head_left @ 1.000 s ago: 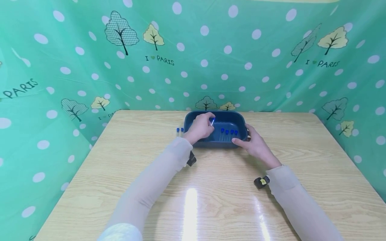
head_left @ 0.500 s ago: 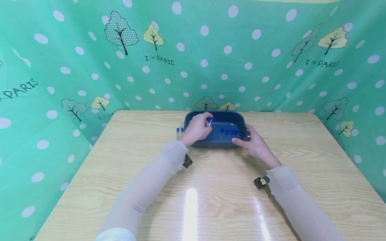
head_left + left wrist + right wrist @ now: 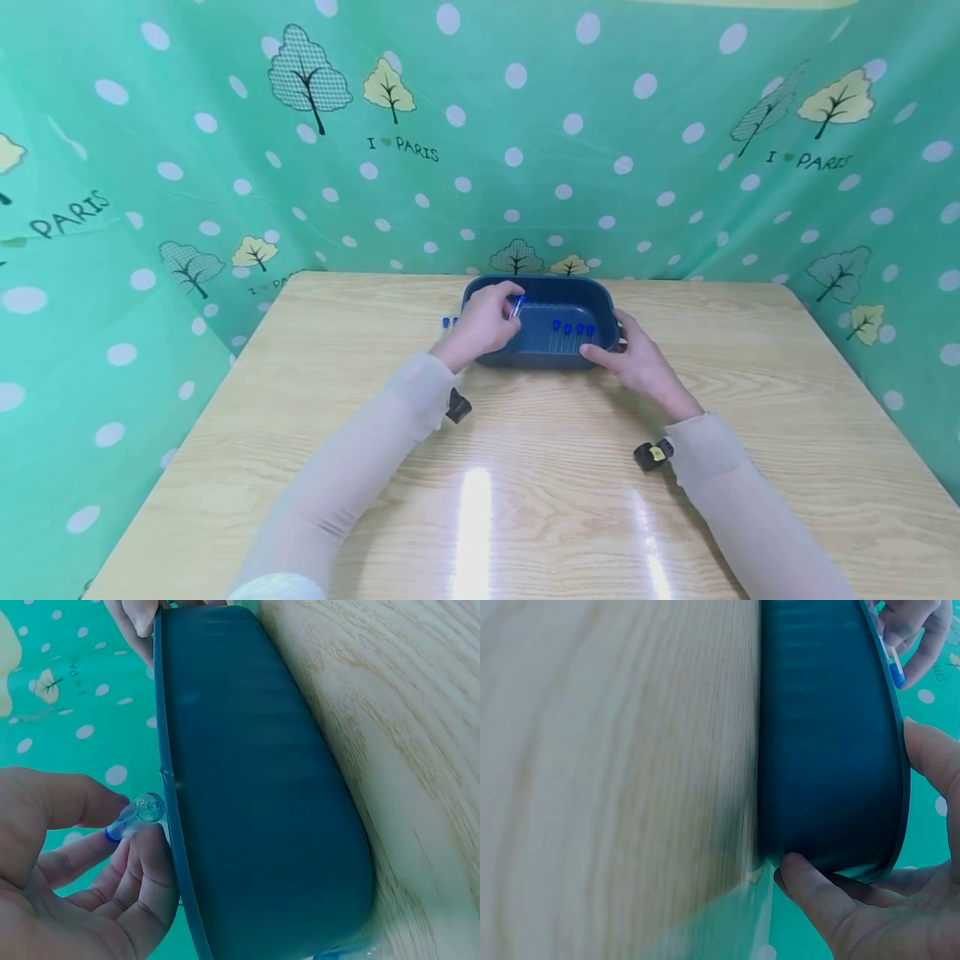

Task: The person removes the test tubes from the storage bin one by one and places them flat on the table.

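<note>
My left hand (image 3: pixel 483 319) pinches a clear test tube (image 3: pixel 517 307) with a blue cap above the left part of a dark blue plastic basin (image 3: pixel 536 361). Seen from the left wrist, the tube (image 3: pixel 139 816) sits between thumb and fingers beside the basin's rim, its rounded clear end facing the camera. My right hand (image 3: pixel 637 362) grips the basin's right end, thumb at the front rim. In the right wrist view its fingers (image 3: pixel 821 896) reach around the basin's end wall. Several blue-capped test tubes (image 3: pixel 567 329) lie side by side on the basin's right half.
Just left of the basin, blue-capped tubes (image 3: pixel 446 322) lie on the wooden table (image 3: pixel 555 450), partly hidden by the left hand. A green dotted curtain (image 3: pixel 480 167) hangs behind the table and along its sides.
My left hand has shifted slightly left with the test tube still pinched. The right hand and the basin stay put, and the head view has tilted a little.
</note>
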### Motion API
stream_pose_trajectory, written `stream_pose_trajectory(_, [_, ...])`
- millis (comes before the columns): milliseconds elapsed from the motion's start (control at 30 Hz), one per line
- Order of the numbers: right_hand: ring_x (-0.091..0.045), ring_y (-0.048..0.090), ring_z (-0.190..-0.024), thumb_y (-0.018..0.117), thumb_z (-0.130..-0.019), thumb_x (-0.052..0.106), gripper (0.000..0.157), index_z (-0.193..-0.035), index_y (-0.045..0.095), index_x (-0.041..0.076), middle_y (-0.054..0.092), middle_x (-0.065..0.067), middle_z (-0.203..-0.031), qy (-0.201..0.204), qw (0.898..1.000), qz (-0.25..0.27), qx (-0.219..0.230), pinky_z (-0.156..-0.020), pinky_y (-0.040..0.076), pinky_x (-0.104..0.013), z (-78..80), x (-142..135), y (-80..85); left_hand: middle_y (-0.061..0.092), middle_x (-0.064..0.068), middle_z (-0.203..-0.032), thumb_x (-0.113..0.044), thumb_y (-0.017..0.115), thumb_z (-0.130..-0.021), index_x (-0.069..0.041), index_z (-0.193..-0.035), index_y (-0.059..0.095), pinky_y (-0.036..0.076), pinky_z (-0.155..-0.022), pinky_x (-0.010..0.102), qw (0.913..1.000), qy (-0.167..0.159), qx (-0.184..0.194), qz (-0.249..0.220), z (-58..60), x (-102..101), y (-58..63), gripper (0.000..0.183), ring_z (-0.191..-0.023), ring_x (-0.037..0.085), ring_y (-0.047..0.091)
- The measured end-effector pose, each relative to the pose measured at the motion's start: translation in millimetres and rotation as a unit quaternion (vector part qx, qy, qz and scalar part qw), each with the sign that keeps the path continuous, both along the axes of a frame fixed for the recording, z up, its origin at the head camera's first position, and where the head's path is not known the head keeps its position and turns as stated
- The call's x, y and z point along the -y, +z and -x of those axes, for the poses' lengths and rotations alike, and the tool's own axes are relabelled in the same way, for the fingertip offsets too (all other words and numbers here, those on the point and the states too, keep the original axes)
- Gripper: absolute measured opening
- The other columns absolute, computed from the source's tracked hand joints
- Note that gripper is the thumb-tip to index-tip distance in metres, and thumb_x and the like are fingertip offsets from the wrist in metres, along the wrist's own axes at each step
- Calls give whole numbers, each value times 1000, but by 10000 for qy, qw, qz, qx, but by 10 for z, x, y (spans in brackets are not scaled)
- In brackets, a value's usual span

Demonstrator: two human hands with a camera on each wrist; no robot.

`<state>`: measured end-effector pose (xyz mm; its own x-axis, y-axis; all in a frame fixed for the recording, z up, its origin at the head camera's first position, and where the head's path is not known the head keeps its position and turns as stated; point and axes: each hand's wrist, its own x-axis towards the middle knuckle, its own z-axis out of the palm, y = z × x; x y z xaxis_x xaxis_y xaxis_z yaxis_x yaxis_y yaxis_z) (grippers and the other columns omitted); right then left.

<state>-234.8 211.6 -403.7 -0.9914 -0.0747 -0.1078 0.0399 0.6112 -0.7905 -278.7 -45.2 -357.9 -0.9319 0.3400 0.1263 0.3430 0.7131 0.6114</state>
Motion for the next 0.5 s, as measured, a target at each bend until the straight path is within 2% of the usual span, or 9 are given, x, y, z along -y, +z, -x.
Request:
stream_pose_trajectory(267, [-44,38,-131,65,-81,60,107,-154,4,12,24,-25,-152,-22,10000,14,67,-99,39,-54,-13,-8,7,56,1,-85,-5,61,-83,-12,-131,53,45,-62,28,10000,39,-7,-59,-35,90,6,49,-67,16,54])
stream_pose_trajectory(500, [-45,38,-131,65,-85,51,100,-154,4,12,23,-26,-152,8,10000,35,55,-99,40,-54,0,2,11,57,1,-87,-4,62,-83,-12,-131,53,46,-63,29,9998,116,68,-129,-53,194,4,49,-68,16,55])
